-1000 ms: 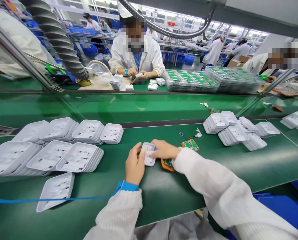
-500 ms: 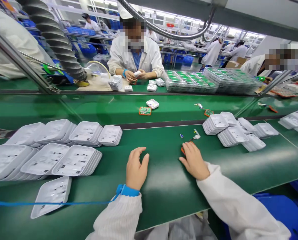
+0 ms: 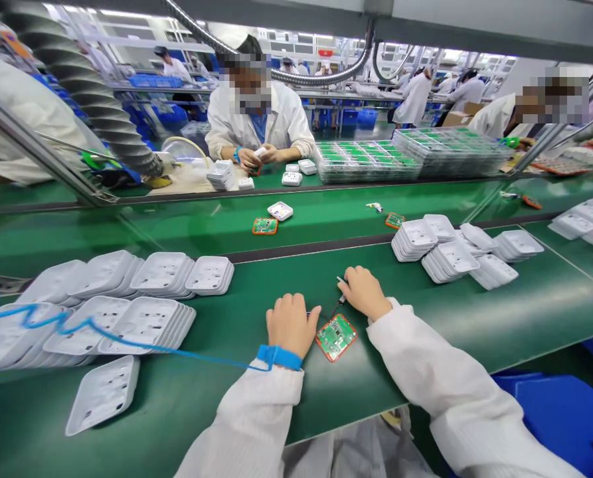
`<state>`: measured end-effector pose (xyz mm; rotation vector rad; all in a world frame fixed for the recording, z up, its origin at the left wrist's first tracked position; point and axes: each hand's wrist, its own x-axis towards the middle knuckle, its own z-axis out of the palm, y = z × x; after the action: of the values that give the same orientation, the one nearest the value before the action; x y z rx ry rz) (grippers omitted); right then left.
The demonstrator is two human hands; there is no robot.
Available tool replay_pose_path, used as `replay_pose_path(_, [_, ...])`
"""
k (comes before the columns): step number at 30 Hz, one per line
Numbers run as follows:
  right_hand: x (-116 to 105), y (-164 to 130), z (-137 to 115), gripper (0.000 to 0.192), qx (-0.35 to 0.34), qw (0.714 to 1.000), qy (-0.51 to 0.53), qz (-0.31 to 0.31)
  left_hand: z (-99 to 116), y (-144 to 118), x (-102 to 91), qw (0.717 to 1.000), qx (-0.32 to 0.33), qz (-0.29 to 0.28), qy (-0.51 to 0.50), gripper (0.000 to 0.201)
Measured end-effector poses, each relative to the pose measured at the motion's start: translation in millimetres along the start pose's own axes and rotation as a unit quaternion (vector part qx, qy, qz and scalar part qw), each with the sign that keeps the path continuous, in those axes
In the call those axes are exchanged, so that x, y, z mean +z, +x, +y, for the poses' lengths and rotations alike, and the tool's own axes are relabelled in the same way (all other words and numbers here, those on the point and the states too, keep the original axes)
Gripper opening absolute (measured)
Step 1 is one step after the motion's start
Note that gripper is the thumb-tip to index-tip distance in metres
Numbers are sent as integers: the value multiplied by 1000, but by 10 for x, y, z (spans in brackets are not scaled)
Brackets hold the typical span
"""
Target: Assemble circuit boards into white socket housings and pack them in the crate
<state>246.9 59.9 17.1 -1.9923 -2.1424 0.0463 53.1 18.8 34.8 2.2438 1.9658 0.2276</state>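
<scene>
A green circuit board [image 3: 336, 337] with an orange rim lies on the bench between my hands. Dark thin wires [image 3: 337, 305] run up from it towards my right hand [image 3: 366, 292]. That hand is closed, its fingertips pinching the small white wired piece [image 3: 341, 281] at the wires' end. Just left of the board is my left hand [image 3: 291, 325], palm down with the fingers bent together and the thumb beside them. A tiny object shows at its thumb, too small to name. A blue wrist strap [image 3: 279, 357] with a coiled cord circles my left wrist.
Stacked white plastic covers [image 3: 151, 325] stand on the left, with one single cover [image 3: 103, 394] nearer me. More stacked covers [image 3: 450, 259] sit at right. Beyond, a green belt [image 3: 186, 229] carries another board [image 3: 265, 226] and a white housing [image 3: 280, 211]. A co-worker [image 3: 261, 126] sits opposite.
My right hand has moved off the board and drawn the wired piece leftward. The board now lies nearer me, uncovered. My left hand has shifted right beside it and its fingers have closed.
</scene>
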Motion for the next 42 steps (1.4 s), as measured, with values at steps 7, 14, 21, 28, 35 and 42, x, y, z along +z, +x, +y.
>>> replay_pose_path(7, [14, -78, -2, 8, -56, 985, 160, -25, 169, 45, 133, 998, -15, -51, 46, 38])
replay_pose_path(14, [-38, -158, -75, 12, -187, 933, 308, 6, 122, 69, 300, 997, 50, 29, -44, 15])
replay_pose_path(21, [-113, -285, -217, 13, -241, 933, 265, -33, -30, -42, 360, 915, 26, 47, -401, 11])
replay_pose_path(28, [-119, -273, -204, 14, -249, 938, 237, -39, -53, -57, 377, 881, -23, 21, -471, 15])
replay_pose_path(35, [-128, -277, -217, 16, -275, 933, 225, -51, -36, -68, 296, 913, 12, 50, -405, 7])
replay_pose_path(42, [-53, -266, -242, 18, -303, 929, 208, -48, -30, -92, 288, 934, 54, 80, -345, 9])
